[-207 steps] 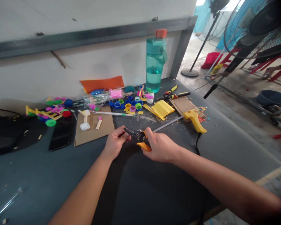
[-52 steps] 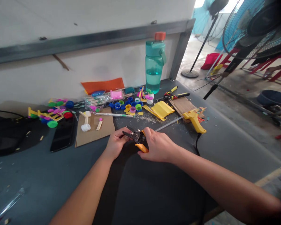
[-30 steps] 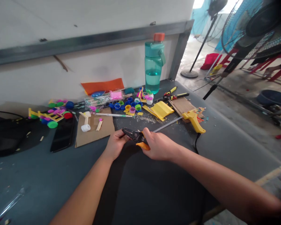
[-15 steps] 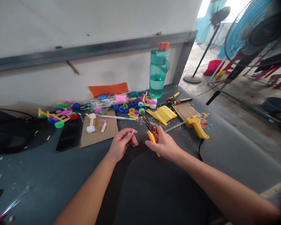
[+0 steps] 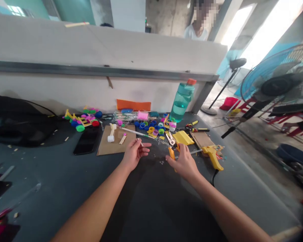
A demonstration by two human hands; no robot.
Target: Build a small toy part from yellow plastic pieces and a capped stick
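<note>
My left hand [image 5: 135,153] is closed in a pinch at the front edge of the cardboard, with a short white stick [image 5: 141,144] between thumb and fingertips; its other fingers stretch to the right. In my right hand [image 5: 183,160] are orange-handled pliers [image 5: 172,153], held loosely, the metal jaws pointing away. Past the hands lie a yellow folded sheet [image 5: 183,137] and many coloured bottle-cap rings [image 5: 155,132]. On the cardboard piece [image 5: 104,148] rest a small stick assembly with white wheels [image 5: 111,138] and short wooden pieces [image 5: 123,138].
A teal bottle [image 5: 179,107] stands at the back by the board. A yellow glue gun [image 5: 213,158] lies at right with its cord. Left are a phone [image 5: 86,141], toy cars with coloured wheels [image 5: 80,121] and a black bag [image 5: 17,124]. A fan [image 5: 275,85] stands beside the table; a person is beyond the board.
The view has tilted up, showing a person behind the board. My right hand has moved slightly right with the pliers, whose jaws have turned. My left hand still pinches the stick, its fingers more extended.
</note>
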